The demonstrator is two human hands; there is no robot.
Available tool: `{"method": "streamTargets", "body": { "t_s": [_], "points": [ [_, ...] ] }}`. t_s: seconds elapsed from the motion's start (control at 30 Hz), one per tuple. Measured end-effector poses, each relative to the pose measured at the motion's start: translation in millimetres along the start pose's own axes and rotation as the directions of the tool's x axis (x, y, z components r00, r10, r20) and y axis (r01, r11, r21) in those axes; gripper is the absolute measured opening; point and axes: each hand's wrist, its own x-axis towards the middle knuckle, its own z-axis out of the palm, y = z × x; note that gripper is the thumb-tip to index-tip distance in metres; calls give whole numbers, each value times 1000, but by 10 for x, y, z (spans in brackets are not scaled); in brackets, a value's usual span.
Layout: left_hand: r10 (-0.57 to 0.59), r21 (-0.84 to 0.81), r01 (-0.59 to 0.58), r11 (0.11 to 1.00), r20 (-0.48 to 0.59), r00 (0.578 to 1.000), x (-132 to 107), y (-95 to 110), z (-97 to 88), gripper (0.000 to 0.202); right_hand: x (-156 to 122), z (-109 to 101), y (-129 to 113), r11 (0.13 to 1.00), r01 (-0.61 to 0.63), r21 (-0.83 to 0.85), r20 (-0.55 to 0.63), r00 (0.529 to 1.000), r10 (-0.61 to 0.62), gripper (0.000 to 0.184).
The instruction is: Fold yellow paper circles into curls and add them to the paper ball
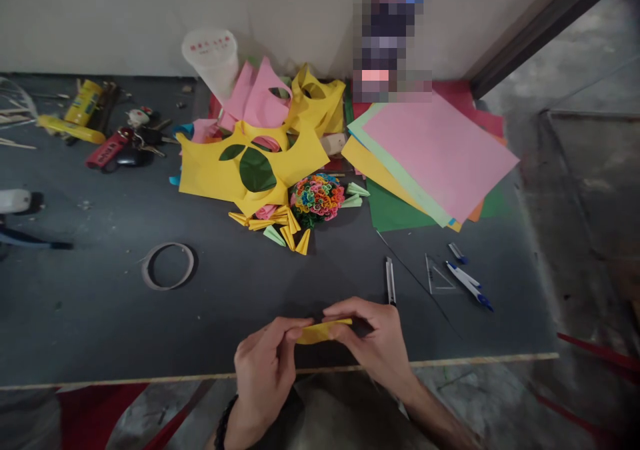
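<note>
At the lower centre of the frame, your left hand (pixel 267 363) and right hand (pixel 379 342) had thumbs and fingers drawn close, both pinching a yellow paper piece (pixel 316 333) between them. You appeared to be folding or rolling it; the next move seemed to call for an even pinch along its length. The dark tabletop (pixel 125 330) carried folded paper cones (pixel 273 223) at centre and stacked coloured sheets (pixel 440 150) at upper right, with a pale wall (pixel 300 10) behind and grey floor (pixel 530 70) at far right.

Ltg dim, shadows soft, upper patch (pixel 387 33) pixelated.
</note>
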Motion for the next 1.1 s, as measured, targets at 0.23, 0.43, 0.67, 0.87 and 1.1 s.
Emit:
{"method": "streamTargets", "body": {
  "t_s": [0.23, 0.43, 0.67, 0.87, 1.1],
  "points": [
    [98, -87, -98, 991, -4, 995, -19, -72, 27, 28, -19, -31, 6, 984, 153, -90, -131, 978, -164, 13],
    [221, -51, -239, 970, -243, 945, -59, -75, 98, 32, 0, 42, 81, 993, 103, 52, -135, 986, -96, 37],
    [-188, -495, -28, 868, -380, 906, -228, -197, 416, 20, -127, 196, 30, 946, -110, 306, -48, 990, 131, 52],
    [-94, -336, -107, 936, -529, 843, -213, -245, 492, 29, -228, 314, -24, 904, -123, 408, -102, 978, 180, 47],
    [30, -178, -129, 976, -474, 880, -255, -178, 509, 22, -250, 373, 6, 974, -9, 228, -227, 972, 62, 34]
  ]
}}
